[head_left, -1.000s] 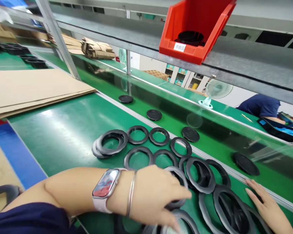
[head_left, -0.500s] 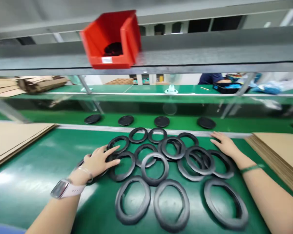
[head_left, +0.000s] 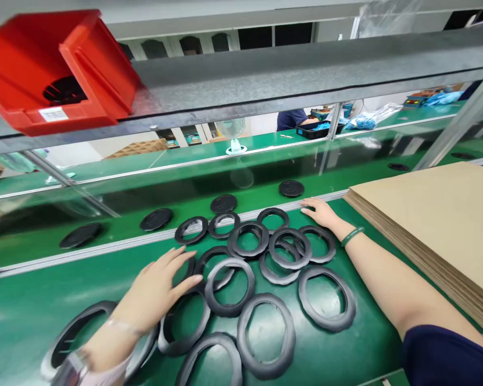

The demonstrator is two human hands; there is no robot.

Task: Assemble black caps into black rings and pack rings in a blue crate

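Several black rings (head_left: 230,310), rubber-like and ridged, lie spread and partly overlapping on the green tabletop. My left hand (head_left: 156,289) is over the left part of the group with fingers spread; it covers parts of the rings beneath, and I cannot tell whether it touches them. One ring (head_left: 99,308) shows on the left beside my left wrist. My right hand (head_left: 321,212) rests at the far right of the group, fingers stretched out by the metal edge strip, just beyond a ring (head_left: 317,244). Neither hand holds anything.
Beyond the metal strip (head_left: 145,240), flat black discs (head_left: 156,219) sit on a green belt (head_left: 116,228). Stacked cardboard sheets (head_left: 426,187) are at right. A red bin (head_left: 104,69) stands on the grey shelf (head_left: 265,80) overhead. A co-worker's sleeve (head_left: 290,119) shows behind.
The view has turned to the right, so the red bin and discs appear further left and the cardboard shows more. Both hands stay open over the rings.
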